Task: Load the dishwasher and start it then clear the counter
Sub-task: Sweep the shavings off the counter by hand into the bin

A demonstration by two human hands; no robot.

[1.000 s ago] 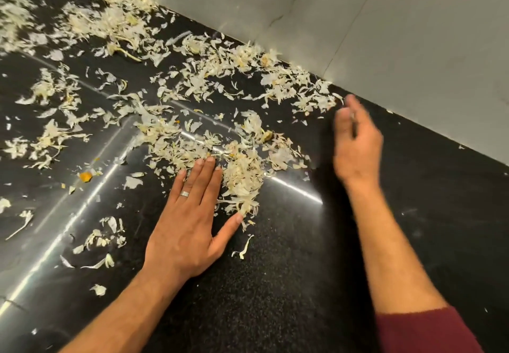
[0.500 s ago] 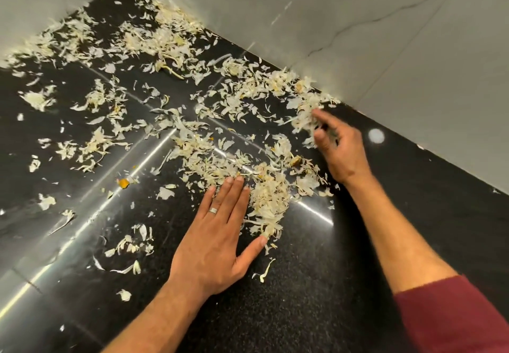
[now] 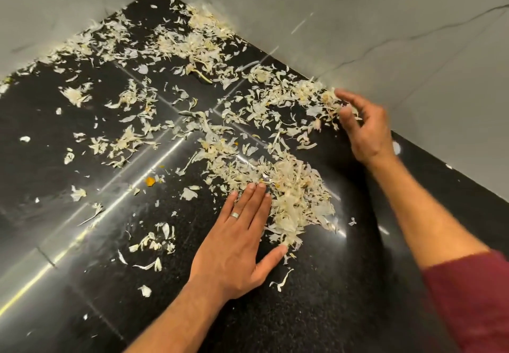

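Pale dry peel scraps [image 3: 192, 46] lie scattered over the black glossy counter [image 3: 316, 297]. The thickest heap of scraps [image 3: 294, 198] sits in the middle. My left hand [image 3: 237, 242], wearing a ring, rests flat on the counter with straight fingers, its thumb and forefinger edge against the heap. My right hand [image 3: 363, 126] is at the back by the wall, fingers loosely bent, touching a band of scraps [image 3: 300, 96] there. Neither hand holds anything.
Grey marble walls [image 3: 385, 35] meet in a corner at the back, bounding the counter on two sides. A small orange bit [image 3: 150, 181] lies left of the heap. Bright light streaks cross the counter's left part.
My right hand has reached further back and right along the wall into the scraps. My left hand stays flat beside the heap. The view has shifted toward the corner.
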